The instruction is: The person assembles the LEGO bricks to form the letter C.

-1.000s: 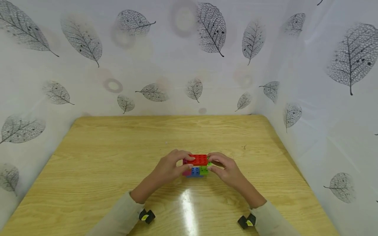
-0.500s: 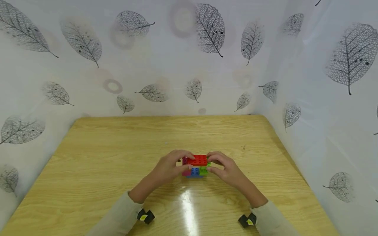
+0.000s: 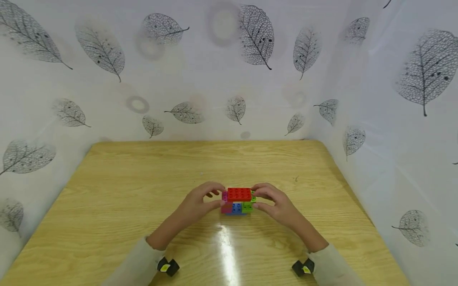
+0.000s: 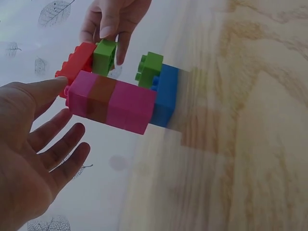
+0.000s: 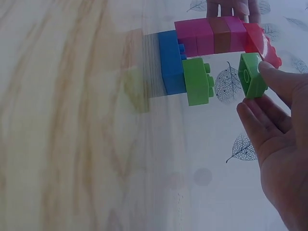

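Note:
A small toy-brick build stands on the table. A blue brick (image 5: 171, 62) forms its base, with a column of pink bricks (image 4: 132, 106) and one brown brick (image 4: 102, 98) on the left. Across the top lies a red brick (image 3: 239, 194). My right hand (image 3: 277, 204) pinches a green brick (image 5: 252, 77) at the red brick's right end. Below it, apart by a gap, a second green brick (image 5: 195, 82) sits on the blue one. My left hand (image 3: 196, 204) is beside the column, fingers spread and thumb tip close to the red brick; whether it touches is unclear.
The wooden table (image 3: 143, 167) carries the build near its middle. A white leaf-patterned sheet (image 3: 200, 71) rises behind the table and along both sides. Each wrist wears a small black camera mount.
My left hand has let go of the red brick and drawn back to the left, uncovering the brick's left end. The right hand stays nearly where it was.

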Motion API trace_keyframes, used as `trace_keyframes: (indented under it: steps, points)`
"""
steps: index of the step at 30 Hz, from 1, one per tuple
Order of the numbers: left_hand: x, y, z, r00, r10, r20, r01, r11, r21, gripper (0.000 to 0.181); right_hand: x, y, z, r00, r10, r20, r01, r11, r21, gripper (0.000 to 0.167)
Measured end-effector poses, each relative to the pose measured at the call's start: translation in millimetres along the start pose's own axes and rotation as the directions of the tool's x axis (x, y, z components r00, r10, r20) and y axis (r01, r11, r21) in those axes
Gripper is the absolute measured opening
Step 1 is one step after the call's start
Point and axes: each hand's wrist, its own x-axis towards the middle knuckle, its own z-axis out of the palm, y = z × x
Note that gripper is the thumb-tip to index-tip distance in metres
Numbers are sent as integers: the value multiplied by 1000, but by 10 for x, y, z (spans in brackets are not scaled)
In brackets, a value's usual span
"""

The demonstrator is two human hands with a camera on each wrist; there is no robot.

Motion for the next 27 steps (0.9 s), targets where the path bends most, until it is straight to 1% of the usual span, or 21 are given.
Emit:
trace_keyframes:
  steps: [3, 6, 10, 15, 18, 21, 23, 27]
  points:
    - [-13, -24, 8, 1000, 10, 16, -10, 1000, -18, 23, -4, 8, -15, 1000, 17, 12, -17, 1000, -1, 25]
    - [-16, -41, 24, 999, 6, 37, -4, 999, -37, 19, 2, 22, -17, 1000, 7, 17, -7, 1000, -5, 25]
    - [-10, -52, 38, 999, -6, 48, 8, 999, -48, 19, 17, 33, -11, 1000, -4, 15, 4, 1000, -6, 26]
    - [13, -70, 39, 999, -13, 38, 15, 998, -60, 24, 75, 16, -21, 1000, 8, 23, -8, 1000, 11, 25]
    - [57, -102, 38, 999, -37, 28, 39, 996, -81, 24, 147, 3, -40, 999, 41, 32, -42, 999, 11, 25]
    - [118, -139, 37, 997, -79, 16, 80, 991, -109, 23, 230, 36, -54, 994, 104, 33, -105, 994, 42, 26]
    - [156, -155, 33, 993, -118, 9, 118, 983, -138, 23, 282, 79, -59, 988, 150, 31, -152, 986, 64, 27]
    - [237, -177, 31, 985, -169, -18, 163, 968, -189, 25, 380, 154, -69, 971, 237, 23, -238, 968, 86, 29]
